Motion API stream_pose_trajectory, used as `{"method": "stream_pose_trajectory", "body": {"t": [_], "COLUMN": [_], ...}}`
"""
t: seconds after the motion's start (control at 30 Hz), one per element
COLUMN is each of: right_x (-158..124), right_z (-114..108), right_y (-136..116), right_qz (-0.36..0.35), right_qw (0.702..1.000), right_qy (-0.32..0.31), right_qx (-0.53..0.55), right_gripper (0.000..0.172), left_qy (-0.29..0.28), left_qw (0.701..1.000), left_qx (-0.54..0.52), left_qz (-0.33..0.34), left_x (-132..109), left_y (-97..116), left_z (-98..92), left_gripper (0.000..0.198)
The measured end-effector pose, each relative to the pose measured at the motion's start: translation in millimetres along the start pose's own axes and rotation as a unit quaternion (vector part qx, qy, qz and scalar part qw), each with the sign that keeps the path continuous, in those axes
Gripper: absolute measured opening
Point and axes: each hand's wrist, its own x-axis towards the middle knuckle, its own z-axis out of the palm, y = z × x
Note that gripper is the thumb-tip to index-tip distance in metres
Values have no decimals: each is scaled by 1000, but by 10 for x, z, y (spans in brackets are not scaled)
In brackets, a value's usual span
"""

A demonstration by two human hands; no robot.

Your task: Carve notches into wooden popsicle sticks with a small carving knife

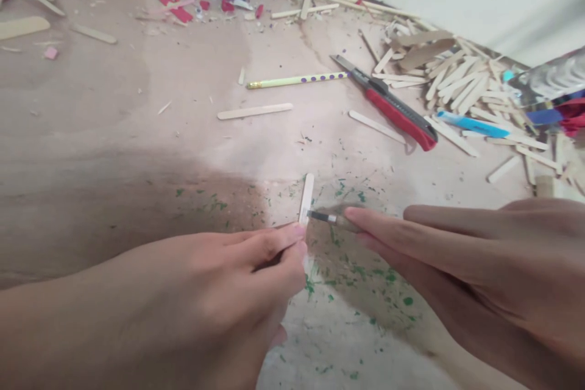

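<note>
- Left hand (pixel 256 268) pinches a wooden craft stick (pixel 306 197) between thumb and fingers, holding it nearly upright on the tabletop (pixel 114 146).
- Right hand (pixel 461 256) grips a small blade (pixel 322 216) with extended fingers, its tip touching the stick's lower part.
- Green flecks (pixel 365 268) lie around the stick.
- Beyond the stick lie a loose stick (pixel 255 111), a dotted pencil (pixel 297 80) and a red utility knife (pixel 388 106).
- Right of the knife: a blue pen (pixel 470 125) amid a heap of sticks (pixel 457 76).

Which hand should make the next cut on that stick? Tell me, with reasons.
Right, probably. The right hand already holds the small blade with its tip against the wooden stick, while the left hand pinches that stick's lower end and looks busy steadying it on the table.
</note>
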Motion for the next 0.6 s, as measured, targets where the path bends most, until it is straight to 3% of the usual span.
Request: {"method": "stream_pose_trajectory", "body": {"t": [0.17,0.27,0.43,0.6], "right_x": [-45,-87,-237,-265], "right_z": [37,63,89,128], "right_y": [31,70,147,124], "right_qz": [13,12,-44,-45], "right_qw": [992,995,999,999], "right_qy": [-15,-32,-30,-18], "right_qx": [124,94,1,7], "right_gripper": [23,31,49,48], "left_qy": [-3,-15,-46,-47], "left_qw": [1000,1000,998,998], "left_qx": [-1,-3,-33,-23], "left_qz": [13,20,21,29], "left_x": [-9,-25,-64,-57], "left_y": [-3,-25,-56,-60], "left_z": [-2,-9,-14,-16], "left_gripper": [32,27,21,20]}}
